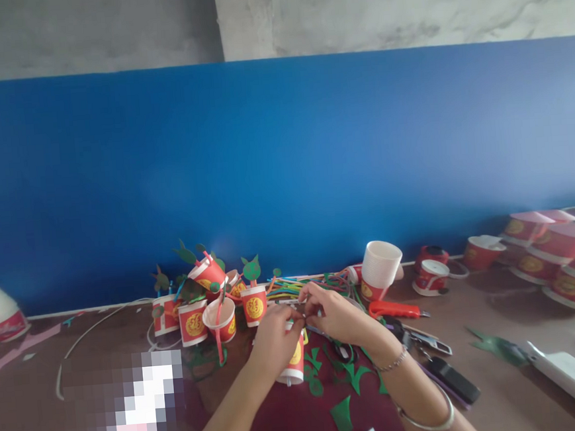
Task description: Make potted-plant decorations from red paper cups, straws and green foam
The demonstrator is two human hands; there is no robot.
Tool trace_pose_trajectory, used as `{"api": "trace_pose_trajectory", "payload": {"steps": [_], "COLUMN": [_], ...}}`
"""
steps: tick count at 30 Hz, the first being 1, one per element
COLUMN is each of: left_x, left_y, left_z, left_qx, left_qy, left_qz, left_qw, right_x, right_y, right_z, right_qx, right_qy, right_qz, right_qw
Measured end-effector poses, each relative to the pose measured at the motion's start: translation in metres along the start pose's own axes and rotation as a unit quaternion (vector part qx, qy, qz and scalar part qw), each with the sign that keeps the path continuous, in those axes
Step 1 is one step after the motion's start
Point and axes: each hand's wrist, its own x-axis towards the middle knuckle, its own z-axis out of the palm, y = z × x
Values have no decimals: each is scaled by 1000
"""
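My left hand and my right hand meet over a red paper cup with a yellow emblem. Fingertips of both hands are pinched close together; whatever lies between them is too small to make out. The cup's upper part is hidden by my left hand, and I cannot tell whether that hand touches it. Green paper cutouts lie scattered beside the cup on a dark red surface. Behind my hands is a bundle of coloured thin strips.
Several decorated cups with green leaf shapes cluster left. To the right are white stacked cups, an orange-red utility knife, a black key fob and a long white tool. A blue panel rises behind.
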Motion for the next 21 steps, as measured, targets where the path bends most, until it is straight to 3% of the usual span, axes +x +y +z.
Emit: {"api": "trace_pose_trajectory", "payload": {"steps": [2, 4, 6, 10, 16, 21], "left_x": [1, 1, 2, 4, 8, 9], "left_y": [1, 1, 1, -2, -9, -15], "left_z": [-2, -4, -6, -7, -9, -10], "left_qx": [12, 20, 12, -78, -208, -198], "left_qy": [4, 17, 37, 62, 105, 132], "left_qz": [17, 13, -5, -52, -119, -115], "left_qw": [1000, 1000, 999, 994, 965, 964], "right_x": [3, 8, 12, 13, 7, 10], "right_y": [5, 14, 27, 51, 64, 56], "right_z": [1, 3, 4, 11, 26, 22], "right_qx": [9, -49, -183, -268, -317, -315], "right_qy": [-3, 9, 28, 16, 0, 22], "right_qz": [12, 50, 117, 185, 208, 200], "right_qw": [1000, 998, 976, 945, 925, 927]}}
